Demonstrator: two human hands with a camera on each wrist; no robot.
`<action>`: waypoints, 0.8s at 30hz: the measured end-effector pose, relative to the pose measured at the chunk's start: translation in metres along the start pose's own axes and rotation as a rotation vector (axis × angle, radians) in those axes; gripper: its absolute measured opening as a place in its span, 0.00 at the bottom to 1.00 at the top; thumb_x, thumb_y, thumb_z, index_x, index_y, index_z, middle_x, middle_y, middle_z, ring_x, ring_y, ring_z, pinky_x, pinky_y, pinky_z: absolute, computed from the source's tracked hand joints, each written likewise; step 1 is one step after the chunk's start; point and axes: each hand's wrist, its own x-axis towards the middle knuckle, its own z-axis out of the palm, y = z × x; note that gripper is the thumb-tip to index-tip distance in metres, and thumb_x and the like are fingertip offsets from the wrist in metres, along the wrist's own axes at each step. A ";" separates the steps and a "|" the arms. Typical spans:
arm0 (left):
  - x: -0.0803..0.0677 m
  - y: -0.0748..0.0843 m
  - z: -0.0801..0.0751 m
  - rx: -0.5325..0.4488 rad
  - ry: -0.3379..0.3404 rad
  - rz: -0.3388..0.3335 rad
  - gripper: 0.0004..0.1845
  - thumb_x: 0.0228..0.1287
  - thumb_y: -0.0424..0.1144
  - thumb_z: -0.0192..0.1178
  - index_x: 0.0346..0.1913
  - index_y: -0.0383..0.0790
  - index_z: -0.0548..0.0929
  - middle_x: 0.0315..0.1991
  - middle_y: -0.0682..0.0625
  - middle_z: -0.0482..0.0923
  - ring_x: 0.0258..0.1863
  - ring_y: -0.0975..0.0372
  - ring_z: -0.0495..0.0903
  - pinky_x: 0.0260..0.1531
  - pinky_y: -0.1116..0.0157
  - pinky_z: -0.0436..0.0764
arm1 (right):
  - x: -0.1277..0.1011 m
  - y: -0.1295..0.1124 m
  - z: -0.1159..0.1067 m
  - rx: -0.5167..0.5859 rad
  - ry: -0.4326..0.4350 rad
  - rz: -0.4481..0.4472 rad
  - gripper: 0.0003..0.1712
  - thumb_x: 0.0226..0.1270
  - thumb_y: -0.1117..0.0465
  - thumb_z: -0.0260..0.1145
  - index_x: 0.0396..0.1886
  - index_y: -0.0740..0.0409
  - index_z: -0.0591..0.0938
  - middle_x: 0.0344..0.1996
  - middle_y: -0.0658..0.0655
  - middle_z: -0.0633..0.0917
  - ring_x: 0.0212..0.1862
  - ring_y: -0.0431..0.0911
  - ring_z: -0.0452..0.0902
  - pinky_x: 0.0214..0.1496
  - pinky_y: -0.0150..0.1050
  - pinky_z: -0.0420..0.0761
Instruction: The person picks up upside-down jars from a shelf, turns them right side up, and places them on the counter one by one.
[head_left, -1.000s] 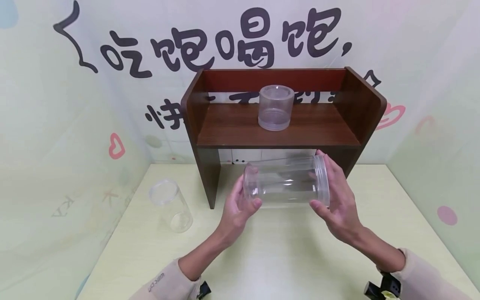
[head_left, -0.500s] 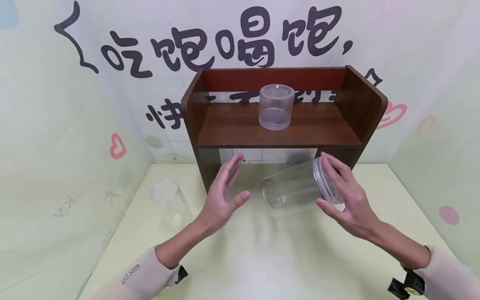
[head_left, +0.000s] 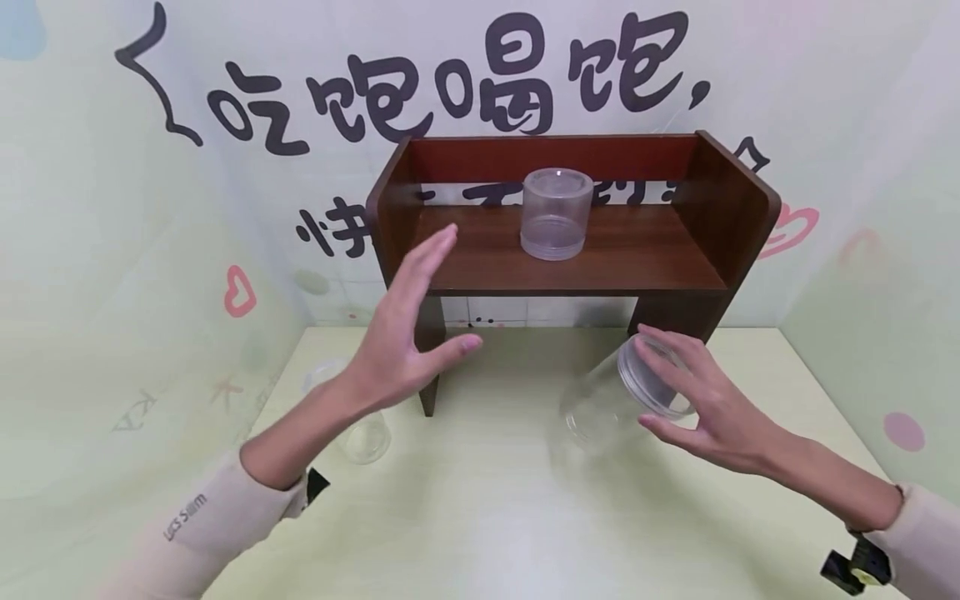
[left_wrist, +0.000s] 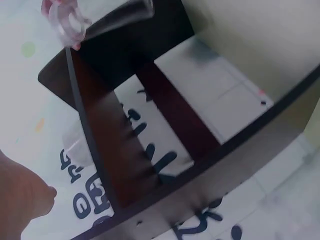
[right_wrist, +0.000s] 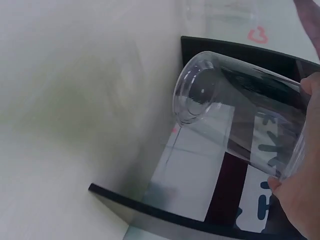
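Observation:
My right hand (head_left: 705, 404) grips the lidded end of a tall clear jar (head_left: 600, 408), fingers over the top and thumb at the near side. The jar tilts, lid end up and to the right, base down-left above the table. In the right wrist view the see-through jar (right_wrist: 250, 110) points its round base away from the hand (right_wrist: 302, 180). My left hand (head_left: 393, 346) holds nothing; its fingers are extended and the thumb spread, in front of the shelf's left side. A short, thick-walled clear jar (head_left: 557, 217) stands on the brown shelf (head_left: 472, 262).
Another clear jar (head_left: 366, 437) stands on the pale table (head_left: 510, 500) at the left, partly covered by my left forearm. The shelf's side panels (head_left: 738, 208) reach down to the table. A printed cloth (head_left: 150, 250) surrounds the table at back and sides.
My left hand let go of the jar's base and moved left and up. My right hand moved slightly right and down with the jar, which swung from level to steeply tilted.

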 end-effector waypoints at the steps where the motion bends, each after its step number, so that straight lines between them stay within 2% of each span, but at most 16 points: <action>1: 0.004 0.000 -0.004 0.015 -0.007 0.013 0.55 0.70 0.74 0.56 0.84 0.38 0.57 0.84 0.47 0.56 0.83 0.55 0.56 0.81 0.45 0.59 | -0.002 0.001 -0.001 -0.005 -0.019 0.003 0.47 0.77 0.33 0.60 0.76 0.67 0.72 0.76 0.67 0.69 0.73 0.59 0.64 0.76 0.25 0.60; 7: 0.027 0.005 -0.026 0.150 -0.038 0.091 0.56 0.70 0.75 0.53 0.84 0.35 0.57 0.84 0.45 0.55 0.82 0.56 0.57 0.80 0.50 0.63 | -0.015 0.008 -0.009 -0.039 -0.150 0.050 0.46 0.76 0.34 0.63 0.79 0.61 0.71 0.78 0.62 0.67 0.74 0.56 0.63 0.74 0.24 0.59; 12: 0.045 0.009 -0.042 0.290 -0.017 0.130 0.57 0.69 0.78 0.50 0.83 0.33 0.59 0.83 0.43 0.57 0.82 0.56 0.58 0.71 0.51 0.75 | -0.029 0.014 -0.015 -0.079 -0.195 0.059 0.43 0.75 0.37 0.66 0.79 0.59 0.72 0.78 0.61 0.68 0.72 0.55 0.63 0.73 0.22 0.57; 15: 0.055 0.009 -0.054 0.354 -0.013 0.094 0.58 0.67 0.80 0.49 0.83 0.35 0.59 0.83 0.44 0.57 0.83 0.57 0.57 0.70 0.50 0.76 | -0.039 0.018 -0.018 -0.099 -0.219 0.068 0.43 0.72 0.43 0.72 0.79 0.58 0.72 0.78 0.61 0.68 0.72 0.53 0.64 0.73 0.21 0.56; 17: 0.061 0.007 -0.061 0.388 -0.021 0.060 0.57 0.68 0.79 0.50 0.84 0.36 0.58 0.84 0.45 0.56 0.83 0.57 0.56 0.74 0.48 0.71 | -0.045 0.019 -0.020 -0.112 -0.239 0.081 0.45 0.66 0.48 0.77 0.79 0.58 0.71 0.78 0.60 0.67 0.72 0.53 0.63 0.73 0.20 0.55; 20: 0.067 0.004 -0.071 0.440 -0.040 -0.004 0.53 0.70 0.70 0.61 0.85 0.40 0.56 0.85 0.47 0.54 0.83 0.58 0.55 0.73 0.45 0.73 | -0.054 0.021 -0.024 -0.135 -0.263 0.104 0.50 0.59 0.55 0.81 0.79 0.58 0.71 0.78 0.60 0.67 0.73 0.52 0.62 0.72 0.18 0.52; 23: 0.072 -0.001 -0.079 0.501 -0.066 -0.063 0.51 0.69 0.59 0.67 0.85 0.42 0.56 0.85 0.48 0.53 0.84 0.56 0.55 0.69 0.41 0.76 | -0.061 0.024 -0.028 -0.154 -0.273 0.120 0.51 0.56 0.56 0.82 0.79 0.58 0.71 0.78 0.61 0.68 0.73 0.52 0.62 0.72 0.17 0.51; 24: 0.074 -0.002 -0.081 0.521 -0.078 -0.083 0.51 0.68 0.58 0.68 0.85 0.42 0.56 0.85 0.48 0.53 0.84 0.56 0.55 0.68 0.39 0.75 | -0.063 0.024 -0.029 -0.160 -0.273 0.120 0.51 0.56 0.56 0.82 0.79 0.58 0.71 0.77 0.61 0.69 0.73 0.51 0.62 0.72 0.17 0.51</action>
